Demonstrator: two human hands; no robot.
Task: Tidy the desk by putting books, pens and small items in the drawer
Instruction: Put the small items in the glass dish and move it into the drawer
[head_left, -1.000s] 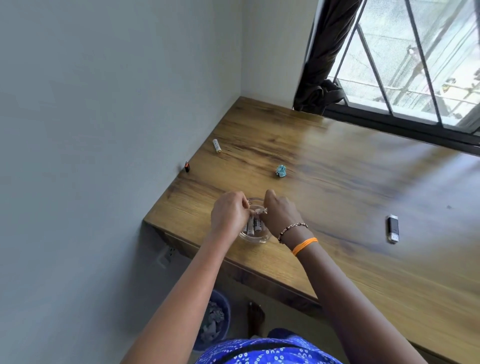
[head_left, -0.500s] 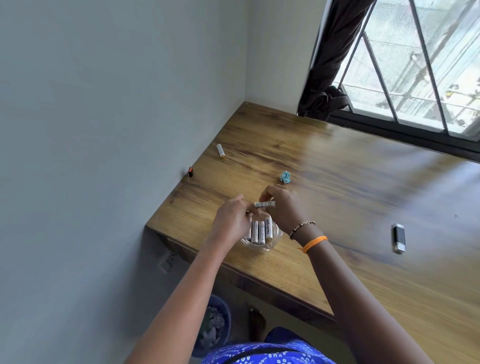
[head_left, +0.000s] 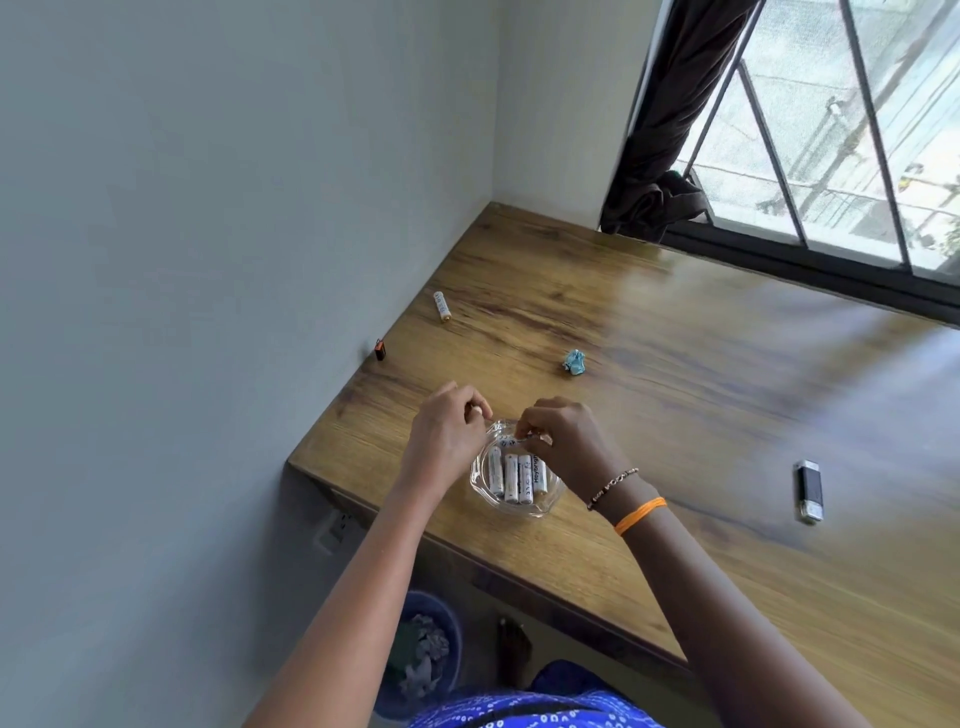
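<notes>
Tabletop (head_left: 675, 415): I see a wooden surface set into the wall corner, its far edge under the window.
Glass dish (head_left: 540, 506): clear, near the tabletop's front-left edge, between my two hands.
Batteries in dish (head_left: 517, 475): four white cells lying flat, side by side and touching; long axes parallel, running from near edge to far edge.
Held battery (head_left: 519, 440): white cell held crosswise above the dish's far rim; long axis runs left to right, roughly square to the four below.
Right hand (head_left: 563, 441): grip pinches the held battery between curled fingertips and thumb.
Left hand (head_left: 447, 431): fingers curled, at the dish's left rim; I cannot tell whether this grip holds anything.
Loose battery (head_left: 442, 305): lies alone far left, well apart from the dish; long axis points roughly away from me.
Blue crumpled scrap (head_left: 575, 361): beyond the dish.
Black USB stick (head_left: 809, 490): far right, long axis near to far.
Small orange-black item (head_left: 381, 349): at the wall edge.
</notes>
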